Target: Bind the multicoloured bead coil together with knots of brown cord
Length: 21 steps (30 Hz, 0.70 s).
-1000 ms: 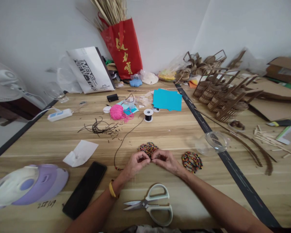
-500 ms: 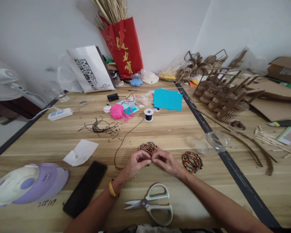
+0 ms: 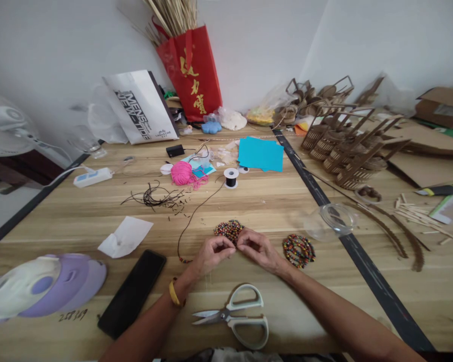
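Observation:
My left hand [image 3: 214, 253] is closed in a pinch, thumb against fingers, at the near edge of a heap of small multicoloured beads [image 3: 229, 230]. Opposite it, my right hand [image 3: 260, 250] pinches too, its fingertips almost meeting those of the left. Whatever lies between the fingertips is too small to make out. A black cord [image 3: 191, 221] runs from a white spool [image 3: 231, 178] down to a few threaded beads [image 3: 184, 260] beside my left hand. A coil of strung beads [image 3: 299, 251] lies right of my right hand. Scissors [image 3: 226, 315] with pale handles rest between my forearms.
A black phone [image 3: 133, 294], white paper [image 3: 125, 237] and a purple-white appliance [image 3: 49, 286] lie on the left. Farther back are cord scraps [image 3: 154, 197], pink yarn [image 3: 181, 173] and blue sheets [image 3: 261, 154]. A clear round container [image 3: 337, 219] and brown woven baskets [image 3: 347, 151] stand right.
My fingertips have shifted only very slightly, both hands staying pinched by the bead heap. Everything else on the table lies as before.

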Available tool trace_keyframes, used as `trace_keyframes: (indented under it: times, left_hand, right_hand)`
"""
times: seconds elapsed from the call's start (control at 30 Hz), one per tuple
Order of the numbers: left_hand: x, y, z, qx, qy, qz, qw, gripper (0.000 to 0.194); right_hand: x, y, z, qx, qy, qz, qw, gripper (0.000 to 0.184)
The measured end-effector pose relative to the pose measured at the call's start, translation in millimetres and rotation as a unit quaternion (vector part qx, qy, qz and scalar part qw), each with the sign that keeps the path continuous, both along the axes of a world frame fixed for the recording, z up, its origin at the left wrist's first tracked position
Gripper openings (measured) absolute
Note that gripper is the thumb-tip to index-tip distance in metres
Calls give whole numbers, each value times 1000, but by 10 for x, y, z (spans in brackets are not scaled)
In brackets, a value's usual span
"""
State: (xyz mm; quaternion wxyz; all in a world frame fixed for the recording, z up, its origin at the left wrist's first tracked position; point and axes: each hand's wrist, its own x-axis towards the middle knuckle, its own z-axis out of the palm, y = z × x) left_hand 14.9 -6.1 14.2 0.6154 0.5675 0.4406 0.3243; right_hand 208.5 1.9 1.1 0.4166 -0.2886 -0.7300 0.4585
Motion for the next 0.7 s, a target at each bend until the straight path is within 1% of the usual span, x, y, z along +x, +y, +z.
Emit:
trace_keyframes:
  times: [0.1, 0.23, 0.33, 0.43, 0.53, 0.63, 0.7]
  left_hand:
    - [-3, 4, 9, 4, 11, 7, 1000, 30]
    - [-10, 12, -8, 11, 11, 20, 1000, 27]
    - [-16, 25, -43, 9, 5, 29, 1000, 28]
    - [-20, 30, -54, 3, -1, 40, 999, 28]
    - [-21, 23, -28, 0, -1, 51, 999, 27]
    - [-23, 17, -10, -1, 2, 55, 998, 26]
    - [-24, 20, -21, 0, -1, 54, 999, 28]
  right_hand:
    - [20, 6, -27, -23, 2, -33, 999, 26]
    - [56, 48, -75, -69, 17, -136, 988, 27]
    - [86, 98, -111, -70, 11, -184, 980, 26]
    - [115, 139, -132, -42, -32, -203, 978, 23]
    - [147, 158, -129, 22, -107, -203, 973, 19]
    - [183, 161, -114, 87, -185, -196, 959, 15]
    - [205, 160, -106, 111, -240, -198, 944, 14]
